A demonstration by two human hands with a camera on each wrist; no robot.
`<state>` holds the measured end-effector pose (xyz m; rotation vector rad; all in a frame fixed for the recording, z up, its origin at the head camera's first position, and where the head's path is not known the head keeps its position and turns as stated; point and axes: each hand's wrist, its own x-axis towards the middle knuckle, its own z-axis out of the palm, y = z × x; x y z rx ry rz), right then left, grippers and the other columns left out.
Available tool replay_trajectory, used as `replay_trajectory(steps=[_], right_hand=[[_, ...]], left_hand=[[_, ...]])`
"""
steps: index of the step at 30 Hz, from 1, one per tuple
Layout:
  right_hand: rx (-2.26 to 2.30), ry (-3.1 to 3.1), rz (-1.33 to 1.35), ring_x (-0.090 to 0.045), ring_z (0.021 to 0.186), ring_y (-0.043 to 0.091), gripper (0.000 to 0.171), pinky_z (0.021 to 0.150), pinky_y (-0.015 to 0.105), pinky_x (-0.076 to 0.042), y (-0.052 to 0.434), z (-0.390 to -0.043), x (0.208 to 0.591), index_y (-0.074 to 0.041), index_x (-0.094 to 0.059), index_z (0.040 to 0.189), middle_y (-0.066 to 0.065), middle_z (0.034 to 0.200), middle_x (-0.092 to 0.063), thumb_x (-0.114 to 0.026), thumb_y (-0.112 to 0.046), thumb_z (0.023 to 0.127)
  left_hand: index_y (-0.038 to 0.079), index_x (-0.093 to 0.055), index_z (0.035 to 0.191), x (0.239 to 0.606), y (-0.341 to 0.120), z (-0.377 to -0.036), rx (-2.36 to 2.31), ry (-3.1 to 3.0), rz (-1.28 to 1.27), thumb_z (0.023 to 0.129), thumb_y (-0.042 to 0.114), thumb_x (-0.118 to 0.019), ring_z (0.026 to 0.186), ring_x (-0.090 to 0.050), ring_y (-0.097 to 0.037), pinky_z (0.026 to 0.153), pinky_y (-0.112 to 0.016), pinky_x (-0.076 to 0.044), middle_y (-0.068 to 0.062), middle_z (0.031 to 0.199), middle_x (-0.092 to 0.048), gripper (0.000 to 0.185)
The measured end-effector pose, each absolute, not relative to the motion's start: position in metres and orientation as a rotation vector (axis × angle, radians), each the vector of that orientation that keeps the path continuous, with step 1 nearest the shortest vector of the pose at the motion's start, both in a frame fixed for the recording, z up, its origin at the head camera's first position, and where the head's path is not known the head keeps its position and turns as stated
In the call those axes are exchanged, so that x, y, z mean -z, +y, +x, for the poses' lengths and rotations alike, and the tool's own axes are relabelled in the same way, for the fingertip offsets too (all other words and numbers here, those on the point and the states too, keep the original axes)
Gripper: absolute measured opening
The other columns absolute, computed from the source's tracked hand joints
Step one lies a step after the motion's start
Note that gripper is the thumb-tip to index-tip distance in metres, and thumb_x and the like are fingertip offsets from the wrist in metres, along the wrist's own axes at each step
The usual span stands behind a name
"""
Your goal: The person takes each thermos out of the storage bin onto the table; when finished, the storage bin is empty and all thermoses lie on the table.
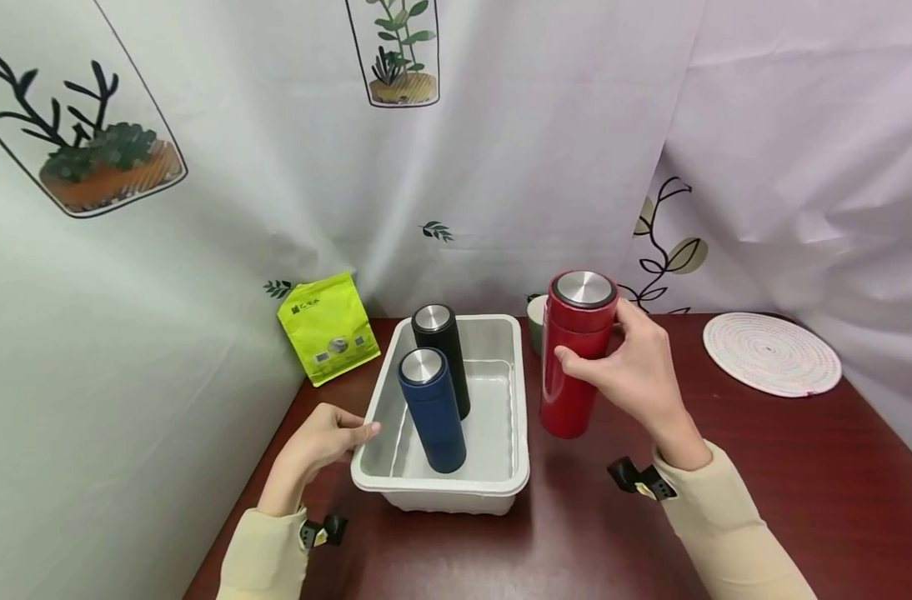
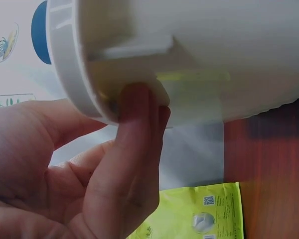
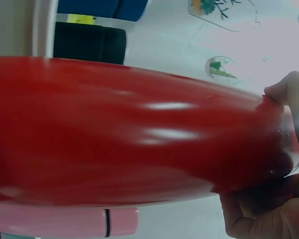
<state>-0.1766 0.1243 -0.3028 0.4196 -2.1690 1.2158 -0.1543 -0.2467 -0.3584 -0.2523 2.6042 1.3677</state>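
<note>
Two flasks, one blue (image 1: pixel 431 410) and one black (image 1: pixel 441 355), stand in the white tub (image 1: pixel 518 417) on the desk (image 1: pixel 801 467). My left hand (image 1: pixel 323 442) grips the tub's near-left rim, while my right hand (image 1: pixel 636 367) wraps around the upright red flask (image 1: pixel 572 367) just right of the tub.

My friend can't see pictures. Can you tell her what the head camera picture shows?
A right hand grips a red flask beside a white tub on a dark red table. A blue flask and a black flask stand inside; the left hand holds its rim.
</note>
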Motion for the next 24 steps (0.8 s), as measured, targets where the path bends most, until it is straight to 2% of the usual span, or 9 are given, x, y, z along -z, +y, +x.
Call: replay_trajectory(steps=[6,14,24], right_hand=[[-1.183,-2.184,0.425,-0.057,0.071,0.003,0.047,0.058,0.015,-0.049,0.124,-0.181,0.318,-0.016,-0.058,0.101,-0.008,0.089,-0.059,-0.082,-0.023,0.061],[-1.179,-2.218,0.400,-0.057,0.079,0.007,0.053,0.063,0.014,-0.049,0.129,-0.188,0.341,-0.014,-0.058,0.107,-0.005,0.095,-0.059,-0.083,-0.023,0.060],[-1.135,-2.233,0.279,-0.060,0.074,0.013,0.048,0.060,0.007,-0.044,0.146,-0.202,0.363,-0.014,-0.059,0.104,-0.004,0.091,-0.060,-0.081,-0.025,0.063]], left_hand=[[-0.010,-0.065,0.099,0.358,-0.246,-0.154,-1.383,2.595,-0.253,0.077,0.021,-0.072,0.073,-0.064,-0.023,0.064,-0.040,-0.054,-0.019,0.093,-0.064,0.039],[-0.010,-0.065,0.099,0.356,-0.247,-0.151,-1.379,2.604,-0.268,0.076,0.021,-0.073,0.073,-0.064,-0.023,0.065,-0.040,-0.054,-0.019,0.093,-0.064,0.040],[-0.009,-0.066,0.099,0.358,-0.246,-0.153,-1.362,2.614,-0.276,0.078,0.020,-0.071,0.073,-0.063,-0.022,0.063,-0.039,-0.054,-0.018,0.093,-0.064,0.036]])
